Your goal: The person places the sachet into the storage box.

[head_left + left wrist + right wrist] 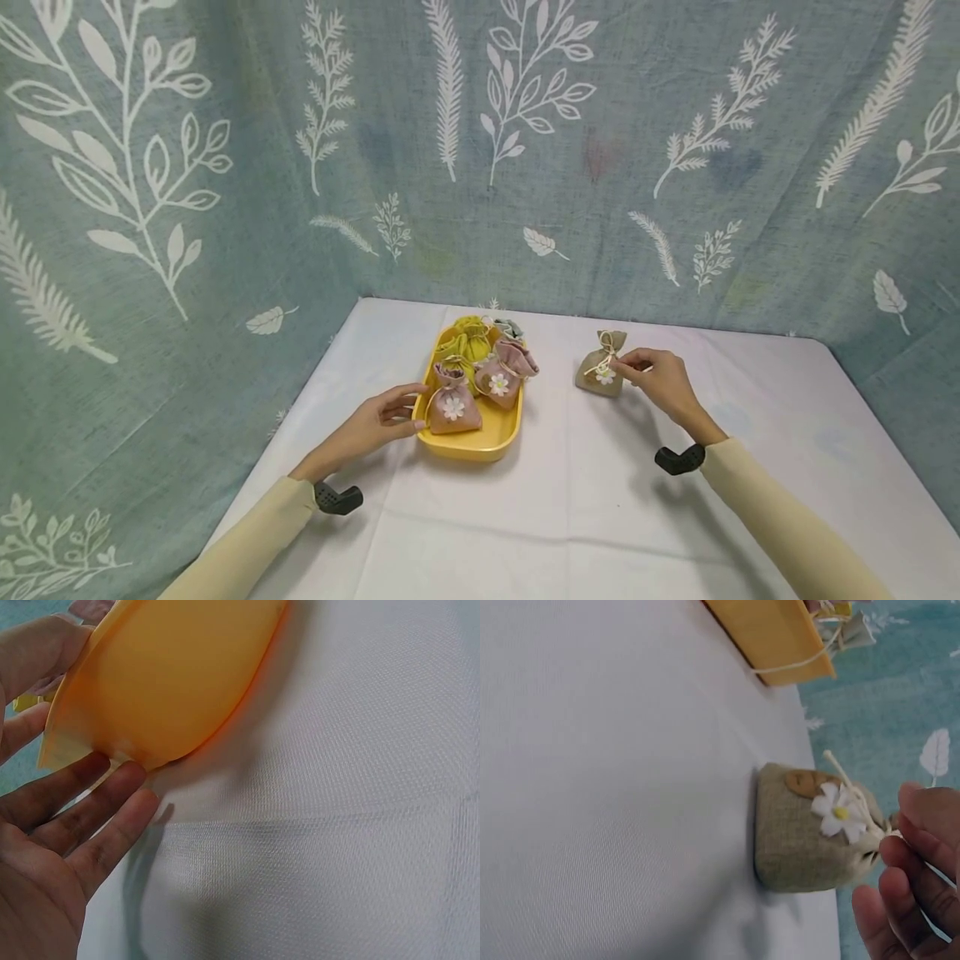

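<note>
In the head view, a yellow tray [465,453] holds several small drawstring pouches. A pink pouch with a white flower [454,414] sits nearest its front, with another pink pouch [501,382] and a yellow-green pouch [471,340] behind. My left hand [386,414] rests its spread, loosely bent fingers against the tray's left side, seen close up in the left wrist view. To the right of the tray, a grey-brown drawstring pouch [592,375] stands upright on the table. My right hand [663,379] pinches the cream cord at its tied neck; a white flower [838,813] decorates its front.
A white cloth covers the table [480,533]. Behind and to the left hangs a blue-green curtain [480,208] with white leaf prints, meeting the table's far edge. A grey-green pouch [508,328] shows at the tray's back right corner.
</note>
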### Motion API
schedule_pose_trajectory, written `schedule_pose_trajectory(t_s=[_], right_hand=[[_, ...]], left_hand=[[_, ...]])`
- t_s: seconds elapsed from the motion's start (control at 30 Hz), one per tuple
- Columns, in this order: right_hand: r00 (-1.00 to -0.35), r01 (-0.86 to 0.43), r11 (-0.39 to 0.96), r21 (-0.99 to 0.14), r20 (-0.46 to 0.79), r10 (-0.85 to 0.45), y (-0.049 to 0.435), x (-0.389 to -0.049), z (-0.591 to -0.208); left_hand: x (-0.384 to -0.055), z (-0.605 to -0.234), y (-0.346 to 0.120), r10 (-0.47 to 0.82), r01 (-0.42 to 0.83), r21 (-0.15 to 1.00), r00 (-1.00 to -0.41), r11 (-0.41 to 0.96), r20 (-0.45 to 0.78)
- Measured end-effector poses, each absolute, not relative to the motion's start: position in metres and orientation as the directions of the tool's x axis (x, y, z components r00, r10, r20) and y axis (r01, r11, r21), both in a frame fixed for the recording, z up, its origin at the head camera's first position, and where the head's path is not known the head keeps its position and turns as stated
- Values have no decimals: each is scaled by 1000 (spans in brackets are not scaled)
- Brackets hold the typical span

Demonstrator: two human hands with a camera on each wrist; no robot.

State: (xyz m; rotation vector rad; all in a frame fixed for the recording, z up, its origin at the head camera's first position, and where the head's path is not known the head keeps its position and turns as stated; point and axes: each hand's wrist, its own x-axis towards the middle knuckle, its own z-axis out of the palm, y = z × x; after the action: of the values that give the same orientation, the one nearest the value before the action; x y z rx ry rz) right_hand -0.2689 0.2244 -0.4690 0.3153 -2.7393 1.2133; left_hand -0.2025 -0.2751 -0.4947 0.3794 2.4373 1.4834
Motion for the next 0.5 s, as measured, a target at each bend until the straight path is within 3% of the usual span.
schedule_pose_trajectory(t_s=[0.33,0.5], right_hand=[[-997,-77,619,-782,70,-35,233,-278,-480],[-999,-24,589,-807,-7,-50,235,-286,-483]], left_hand=[[-203,-496,-276,357,85,896,-930,436,-85],[-202,-495,-275,352,86,894,-932,440,-83]])
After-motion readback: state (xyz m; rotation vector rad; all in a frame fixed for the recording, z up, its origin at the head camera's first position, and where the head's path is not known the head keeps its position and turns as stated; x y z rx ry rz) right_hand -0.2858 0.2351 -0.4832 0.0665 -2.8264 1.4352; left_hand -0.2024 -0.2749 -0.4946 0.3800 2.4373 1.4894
